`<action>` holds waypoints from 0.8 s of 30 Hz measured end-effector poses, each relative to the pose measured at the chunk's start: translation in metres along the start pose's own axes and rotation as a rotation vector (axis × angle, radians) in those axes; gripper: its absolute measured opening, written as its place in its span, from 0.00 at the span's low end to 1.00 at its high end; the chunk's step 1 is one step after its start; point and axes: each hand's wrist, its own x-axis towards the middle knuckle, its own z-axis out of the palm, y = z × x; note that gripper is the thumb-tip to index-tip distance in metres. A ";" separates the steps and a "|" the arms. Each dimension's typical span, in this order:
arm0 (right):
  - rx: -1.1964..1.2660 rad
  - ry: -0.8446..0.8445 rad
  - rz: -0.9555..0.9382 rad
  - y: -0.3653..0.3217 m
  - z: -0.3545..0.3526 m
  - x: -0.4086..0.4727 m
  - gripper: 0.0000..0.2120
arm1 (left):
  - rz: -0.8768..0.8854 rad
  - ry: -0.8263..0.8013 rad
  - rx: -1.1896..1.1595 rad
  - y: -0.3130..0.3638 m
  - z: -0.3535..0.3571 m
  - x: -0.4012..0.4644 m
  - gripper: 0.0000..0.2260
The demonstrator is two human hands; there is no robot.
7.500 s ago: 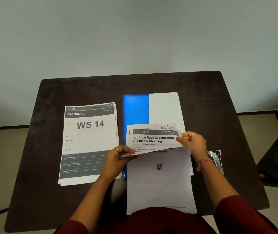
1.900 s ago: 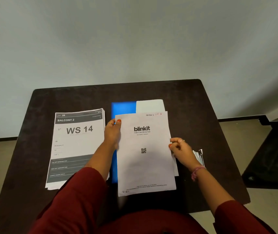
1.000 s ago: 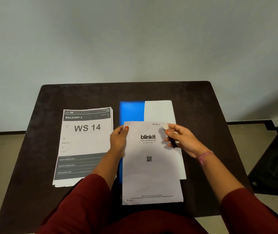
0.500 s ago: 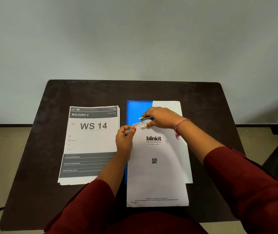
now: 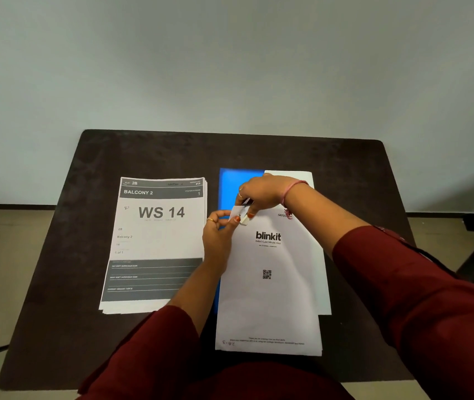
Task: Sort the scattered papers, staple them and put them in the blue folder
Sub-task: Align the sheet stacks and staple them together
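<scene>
WS 14 stack (image 5: 159, 243) sits squared at left. Left hand (image 5: 220, 236) pinches the blinkit bundle's (image 5: 270, 284) top corner, right hand (image 5: 261, 194) grips the stapler (image 5: 244, 210) on it, over the blue folder (image 5: 237, 183). Stapling underway; filing remains.

Dim, even light; the folder (image 5: 237, 183) glows overexposed blue. Wide-angle bending at frame edges; fine print on papers (image 5: 270, 284) is soft.
</scene>
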 end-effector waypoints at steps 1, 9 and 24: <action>-0.005 -0.007 -0.007 0.000 0.000 0.001 0.19 | 0.001 0.003 0.000 0.000 0.000 0.000 0.07; -0.001 -0.091 -0.031 0.000 -0.009 0.008 0.19 | -0.059 -0.078 0.040 -0.002 -0.008 0.004 0.09; -0.094 -0.088 -0.058 -0.002 -0.002 0.017 0.16 | -0.015 -0.102 0.264 -0.003 -0.005 0.007 0.16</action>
